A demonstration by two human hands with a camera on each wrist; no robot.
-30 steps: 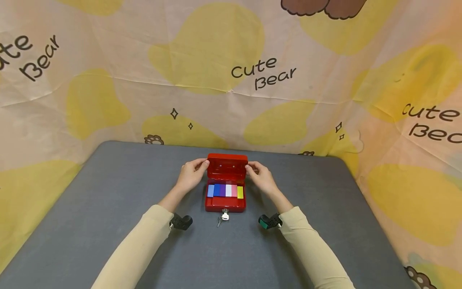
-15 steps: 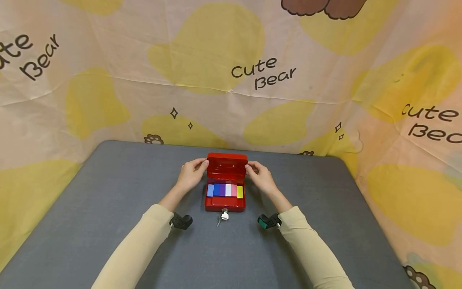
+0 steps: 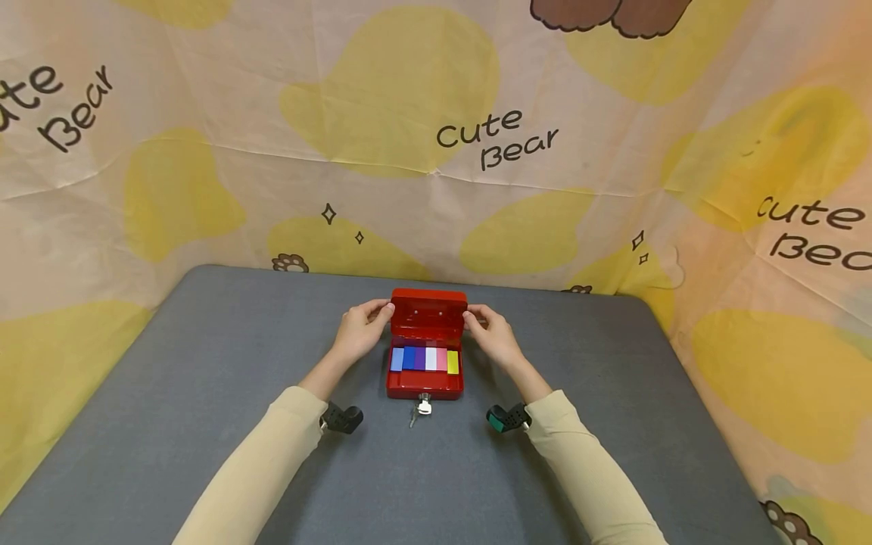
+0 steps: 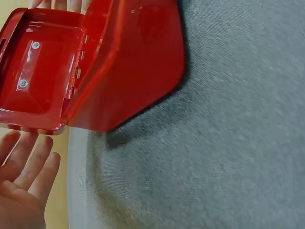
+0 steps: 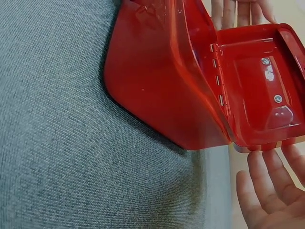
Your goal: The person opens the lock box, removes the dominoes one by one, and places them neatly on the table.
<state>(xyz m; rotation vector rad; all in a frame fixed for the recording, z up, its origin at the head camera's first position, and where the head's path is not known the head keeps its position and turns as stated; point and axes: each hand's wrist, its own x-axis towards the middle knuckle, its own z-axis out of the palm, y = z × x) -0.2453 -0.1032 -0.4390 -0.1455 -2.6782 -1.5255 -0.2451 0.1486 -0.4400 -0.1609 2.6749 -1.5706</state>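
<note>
The red cash box [image 3: 443,393] stands in the middle of the worktop [image 3: 422,492], its lid [image 3: 429,306] raised and leaning back on the hinge [image 4: 77,73]. Steadying that lid looks like the step in hand. It would go best with both sides swung together about the hinge, at an even pace, so the sheet metal does not twist. Little squeeze should be needed; inward pressure from either side could nudge the box round on the cloth-like surface. The row of coloured blocks [image 3: 420,358] lies loose-looking along the rear of the tray, so a jerk might shift it, and it is worth keeping the keys [image 3: 425,409], hanging at the front lock, free of any knock.

The left hand [image 3: 361,333] and right hand [image 3: 493,335] hold the lid lightly by its opposite side edges, thumbs toward its free rim. The wrist views show fingertips against the outer sides, the fingers slightly bent rather than wrapped round. Both wrists sit lower and wider than the fingertips, the forearms converging on the box almost as mirror images. This balanced pose should suit an even pull or push, and keeps fingers away from the hinge line.
</note>
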